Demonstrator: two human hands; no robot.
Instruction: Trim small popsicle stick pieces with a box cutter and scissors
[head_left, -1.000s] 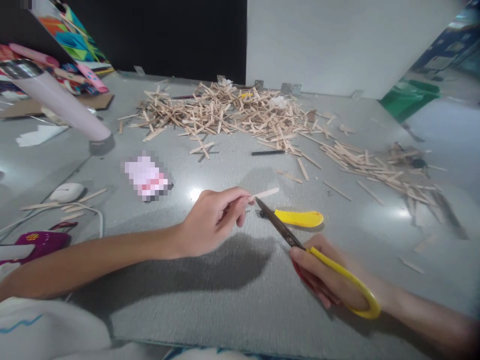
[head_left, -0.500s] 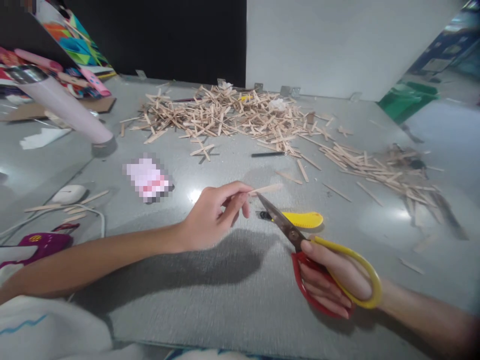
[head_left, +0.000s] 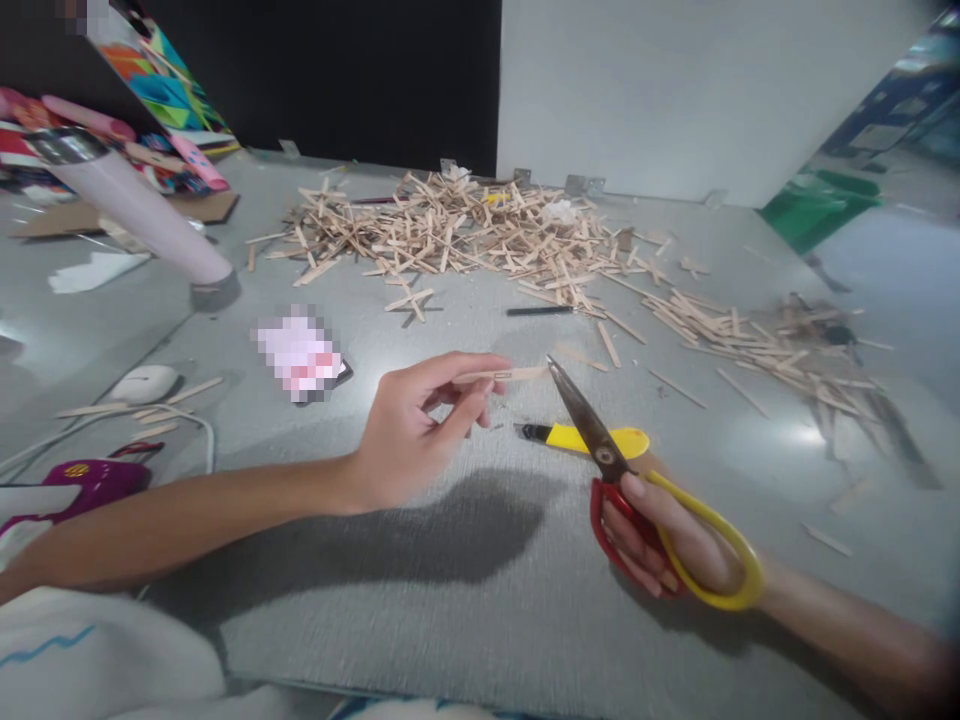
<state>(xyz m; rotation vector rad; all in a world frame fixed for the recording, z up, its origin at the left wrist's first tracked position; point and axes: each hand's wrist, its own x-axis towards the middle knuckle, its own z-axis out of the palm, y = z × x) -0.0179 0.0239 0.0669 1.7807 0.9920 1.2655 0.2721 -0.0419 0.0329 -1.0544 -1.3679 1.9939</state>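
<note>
Between the thumb and fingers of my left hand (head_left: 412, 430) is a thin wooden craft stick (head_left: 525, 375), held level above the table and pointing right. A small dark rectangular outline shows on its face. My right hand (head_left: 686, 535) is wrapped around scissors (head_left: 581, 412) with one red and one yellow handle loop. Their dark blades look nearly closed, and the tips are at the stick's right end; I cannot tell whether they touch it. Under the blades lies a yellow utility knife (head_left: 566, 437) on the table.
A big heap of wooden sticks (head_left: 450, 230) spreads across the back, with more sticks (head_left: 720, 335) at right. A black pen-like tool (head_left: 540, 311) lies before the heap. At left are a pink tumbler (head_left: 150, 210), a white mouse (head_left: 145, 384), a purple glue gun (head_left: 94, 485) and a cable.
The scissor tips have moved right, from beside my left fingertips to the stick's far end. My left hand has turned the stick so its outlined face shows. The view has shifted slightly.
</note>
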